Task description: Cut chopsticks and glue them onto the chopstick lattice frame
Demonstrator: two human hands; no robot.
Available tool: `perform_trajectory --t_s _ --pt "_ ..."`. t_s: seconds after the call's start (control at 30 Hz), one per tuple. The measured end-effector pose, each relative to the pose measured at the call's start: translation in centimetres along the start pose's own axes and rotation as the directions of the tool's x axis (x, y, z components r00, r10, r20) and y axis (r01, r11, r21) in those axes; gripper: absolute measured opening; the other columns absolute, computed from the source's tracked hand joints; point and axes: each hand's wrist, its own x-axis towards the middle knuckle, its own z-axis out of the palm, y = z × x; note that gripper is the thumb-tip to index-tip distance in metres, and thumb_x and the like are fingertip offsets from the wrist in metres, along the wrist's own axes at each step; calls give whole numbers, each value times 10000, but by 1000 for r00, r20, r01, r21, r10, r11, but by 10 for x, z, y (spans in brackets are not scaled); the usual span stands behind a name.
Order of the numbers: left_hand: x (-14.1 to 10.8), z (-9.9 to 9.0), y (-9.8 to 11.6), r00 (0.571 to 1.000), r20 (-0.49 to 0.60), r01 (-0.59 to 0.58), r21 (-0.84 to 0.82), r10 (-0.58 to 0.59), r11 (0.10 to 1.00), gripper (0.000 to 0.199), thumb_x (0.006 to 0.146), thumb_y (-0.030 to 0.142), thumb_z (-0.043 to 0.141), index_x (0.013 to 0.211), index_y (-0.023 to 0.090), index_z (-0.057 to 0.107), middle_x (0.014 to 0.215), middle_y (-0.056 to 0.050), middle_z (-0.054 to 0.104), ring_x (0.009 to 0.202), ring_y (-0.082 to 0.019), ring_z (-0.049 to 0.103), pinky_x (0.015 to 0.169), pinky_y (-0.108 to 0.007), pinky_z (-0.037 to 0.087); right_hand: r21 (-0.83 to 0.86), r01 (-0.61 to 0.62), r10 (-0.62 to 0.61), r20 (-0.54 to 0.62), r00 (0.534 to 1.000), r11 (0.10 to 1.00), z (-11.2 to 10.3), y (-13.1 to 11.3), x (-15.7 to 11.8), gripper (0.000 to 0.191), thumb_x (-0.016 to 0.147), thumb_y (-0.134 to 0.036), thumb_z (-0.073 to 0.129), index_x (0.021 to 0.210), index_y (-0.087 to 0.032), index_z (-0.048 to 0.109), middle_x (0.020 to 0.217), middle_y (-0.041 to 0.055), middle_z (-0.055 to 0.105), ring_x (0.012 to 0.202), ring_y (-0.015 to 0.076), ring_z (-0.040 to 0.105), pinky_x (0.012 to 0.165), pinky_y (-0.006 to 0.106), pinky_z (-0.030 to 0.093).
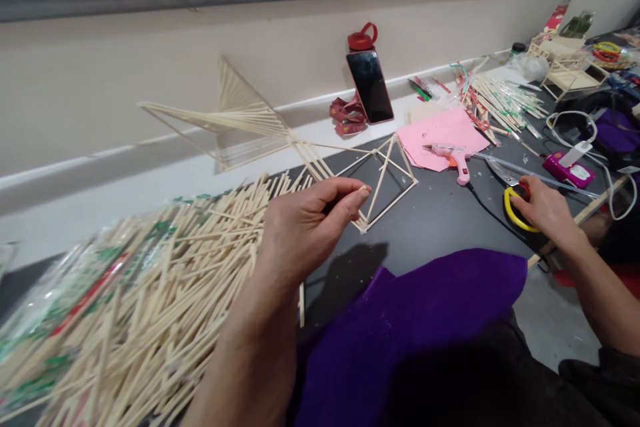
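Note:
My left hand [315, 220] is raised above the table with thumb and forefinger pinched together. A tiny pale bit, like the end of a wooden stick, shows at the fingertips; the rest is hidden. Behind it lies a glued stick frame [395, 203] of pale chopsticks, joined to a fanned, wing-like stick structure [240, 117] leaning by the wall. On the right, my right hand [545, 207] closes on the handles of scissors [517, 213] with yellow and red grips, their blades pointing away over the table. A pink glue gun [453, 155] lies left of the scissors.
A big heap of loose chopsticks [170, 300] and plastic wrappers covers the left side. Pink paper [440, 133] lies under the glue gun. A phone [371, 87] leans at the wall. Further right are wrapped chopsticks [505, 103], a magenta power block [569, 170] with cables, and small stick furniture [575, 73].

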Motion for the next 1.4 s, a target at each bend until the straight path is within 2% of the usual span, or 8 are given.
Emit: perform_trajectory --t_s 0.17,0.33,0.6,0.87,1.03,1.17,1.27,1.4 --pt "0 0 -1 1000 -8 -12 18 12 1000 122 817 310 633 826 234 729 574 37 662 511 -101 603 492 -199 432 15 -6 6 2 1000 1000 0 -8 5 465 887 -459 475 1239 -159 527 1058 139 695 926 321 659 731 375 444" --pt "1 0 0 1000 -13 -17 16 17 1000 118 815 301 629 814 232 725 573 32 660 515 -104 602 502 -205 438 32 19 -18 -52 998 999 5 -13 12 454 880 -421 490 1236 -141 522 1046 147 689 915 298 655 737 364 455" --pt "0 2 -5 1000 15 -5 25 5 1000 140 827 319 632 849 233 739 589 28 660 529 -104 601 531 -202 451 13 5 -3 -101 995 1000 7 -24 23 495 876 -417 482 1270 -118 502 1086 189 679 967 330 652 735 396 478" --pt "0 3 -4 1000 15 -15 17 14 1000 134 829 309 631 845 228 736 581 28 653 520 -96 586 523 -203 436 -197 57 -64 -31 997 979 -6 -36 30 465 914 -417 423 1274 -145 536 1104 197 672 988 360 657 682 392 474" --pt "0 2 -5 1000 10 -11 14 11 1000 139 835 310 624 852 225 734 590 28 653 525 -94 585 533 -202 442 -249 72 -70 17 997 966 -9 -33 33 456 914 -466 422 1247 -208 596 1098 169 661 945 362 663 642 389 464" --pt "-1 2 -4 1000 13 -13 14 12 1000 145 834 317 622 848 222 730 583 27 649 522 -99 580 523 -205 441 -255 85 -82 24 996 963 -9 -31 33 466 920 -511 416 1191 -204 638 1118 159 634 935 331 660 613 347 428" --pt "0 2 -3 1000 22 -7 29 7 1000 160 843 325 609 852 219 728 593 28 654 529 -98 584 537 -206 450 -274 101 -112 -25 993 956 -11 -33 25 458 928 -497 413 1176 -189 645 1106 148 632 899 320 661 553 321 366" --pt "0 2 -4 1000 25 5 44 -6 999 161 848 317 604 854 219 732 593 31 654 534 -92 589 539 -206 447 -215 114 -164 -228 960 970 -23 -40 8 396 953 -415 414 1155 -188 667 1042 121 674 815 269 661 522 294 291"
